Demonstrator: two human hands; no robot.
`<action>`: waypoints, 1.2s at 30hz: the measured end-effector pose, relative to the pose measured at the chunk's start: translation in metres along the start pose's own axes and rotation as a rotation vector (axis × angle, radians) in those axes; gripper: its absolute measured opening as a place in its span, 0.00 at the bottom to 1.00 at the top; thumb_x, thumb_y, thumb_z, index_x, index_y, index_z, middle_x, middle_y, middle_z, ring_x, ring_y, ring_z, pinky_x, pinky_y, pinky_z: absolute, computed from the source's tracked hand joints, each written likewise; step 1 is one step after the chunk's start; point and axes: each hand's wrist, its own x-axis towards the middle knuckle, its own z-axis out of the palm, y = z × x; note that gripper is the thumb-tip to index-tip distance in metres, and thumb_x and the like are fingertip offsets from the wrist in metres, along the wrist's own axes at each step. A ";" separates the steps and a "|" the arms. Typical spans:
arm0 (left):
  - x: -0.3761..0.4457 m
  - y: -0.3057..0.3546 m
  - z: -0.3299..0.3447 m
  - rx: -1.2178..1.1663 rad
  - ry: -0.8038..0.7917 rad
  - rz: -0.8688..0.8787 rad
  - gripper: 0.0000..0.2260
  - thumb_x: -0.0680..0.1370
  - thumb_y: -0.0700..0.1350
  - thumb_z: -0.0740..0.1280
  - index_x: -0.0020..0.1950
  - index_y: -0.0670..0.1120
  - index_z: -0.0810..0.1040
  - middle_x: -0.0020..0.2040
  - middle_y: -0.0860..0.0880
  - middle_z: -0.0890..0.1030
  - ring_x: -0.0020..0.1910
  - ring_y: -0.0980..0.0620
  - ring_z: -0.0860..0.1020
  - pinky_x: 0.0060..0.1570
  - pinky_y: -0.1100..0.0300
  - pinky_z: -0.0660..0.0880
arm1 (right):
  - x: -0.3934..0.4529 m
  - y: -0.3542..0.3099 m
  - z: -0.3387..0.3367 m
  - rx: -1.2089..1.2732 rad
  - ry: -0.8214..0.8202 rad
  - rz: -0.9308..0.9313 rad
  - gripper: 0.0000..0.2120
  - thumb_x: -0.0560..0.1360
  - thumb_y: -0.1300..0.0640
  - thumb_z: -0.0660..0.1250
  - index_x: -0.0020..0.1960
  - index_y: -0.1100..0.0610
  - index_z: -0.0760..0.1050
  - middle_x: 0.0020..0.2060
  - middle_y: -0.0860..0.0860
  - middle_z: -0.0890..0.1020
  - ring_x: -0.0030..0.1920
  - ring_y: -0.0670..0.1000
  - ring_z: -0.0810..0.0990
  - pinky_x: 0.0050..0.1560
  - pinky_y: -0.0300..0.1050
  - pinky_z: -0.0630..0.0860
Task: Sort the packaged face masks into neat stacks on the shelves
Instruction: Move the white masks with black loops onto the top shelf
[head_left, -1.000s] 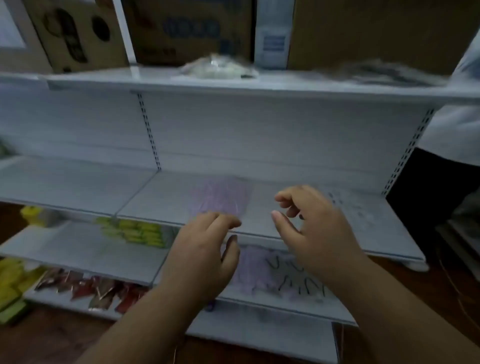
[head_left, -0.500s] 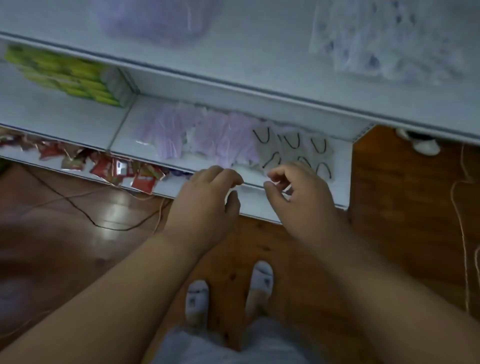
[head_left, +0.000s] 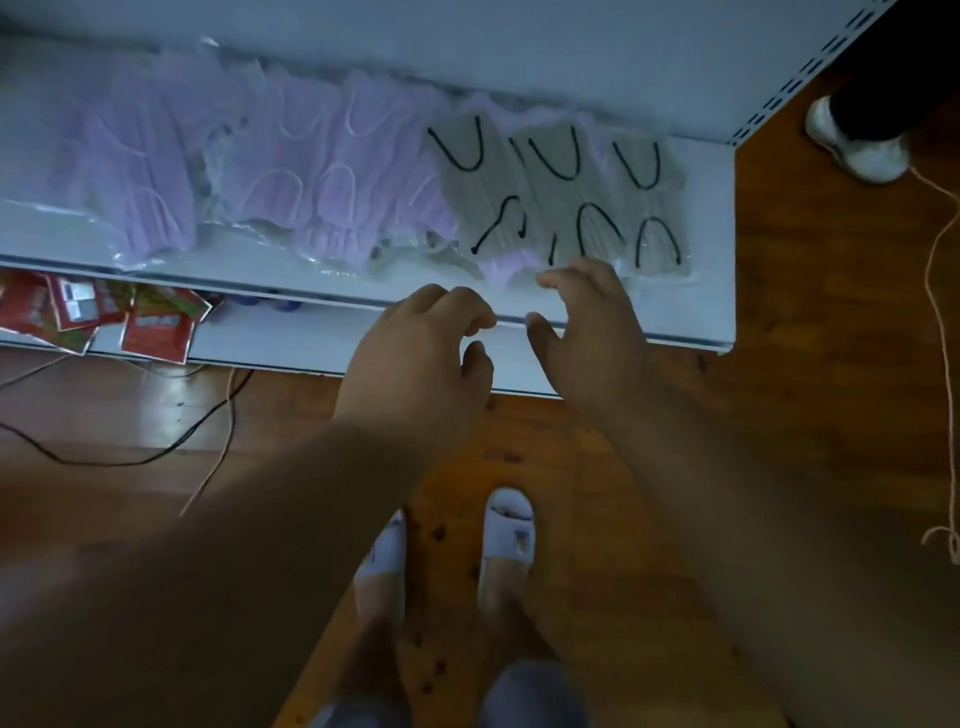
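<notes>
A low white shelf (head_left: 706, 291) carries packaged face masks. Purple masks (head_left: 311, 176) in clear bags lie spread over its left and middle. Grey masks with black ear loops (head_left: 561, 192) lie at its right. My left hand (head_left: 415, 358) hovers at the shelf's front edge with curled fingers, holding nothing. My right hand (head_left: 587, 332) is beside it, fingers apart, its fingertips just short of the front of a grey mask pack and a purple one poking out beneath.
Red packets (head_left: 150, 332) lie on the shelf below at the left. Cables (head_left: 208, 415) and a string (head_left: 935, 291) trail over the wooden floor. Another person's white shoe (head_left: 857, 140) stands at the upper right. My slippered feet (head_left: 504, 525) are below my hands.
My view has dropped from the upper shelves down to the low shelf and drawn closer. Both hands came down with it and now reach the low shelf's front edge.
</notes>
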 end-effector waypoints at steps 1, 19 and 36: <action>0.009 -0.004 0.007 -0.016 -0.012 -0.018 0.11 0.80 0.44 0.65 0.62 0.52 0.77 0.56 0.56 0.77 0.53 0.55 0.76 0.48 0.62 0.71 | 0.015 0.006 0.007 -0.030 -0.025 0.021 0.23 0.79 0.52 0.67 0.72 0.54 0.68 0.77 0.59 0.60 0.75 0.59 0.63 0.71 0.51 0.66; 0.123 -0.015 0.056 -1.129 -0.228 -0.714 0.20 0.78 0.60 0.66 0.59 0.44 0.77 0.56 0.45 0.82 0.55 0.45 0.82 0.58 0.49 0.78 | 0.070 0.021 0.032 0.212 0.233 -0.007 0.12 0.78 0.63 0.62 0.60 0.60 0.77 0.50 0.56 0.80 0.48 0.55 0.79 0.46 0.44 0.74; 0.122 -0.072 0.052 -0.802 0.154 -0.809 0.29 0.57 0.51 0.77 0.57 0.47 0.81 0.50 0.46 0.84 0.49 0.40 0.83 0.53 0.43 0.81 | 0.124 0.006 0.053 -0.389 0.028 0.032 0.25 0.76 0.43 0.66 0.67 0.54 0.68 0.62 0.58 0.73 0.63 0.61 0.69 0.59 0.54 0.66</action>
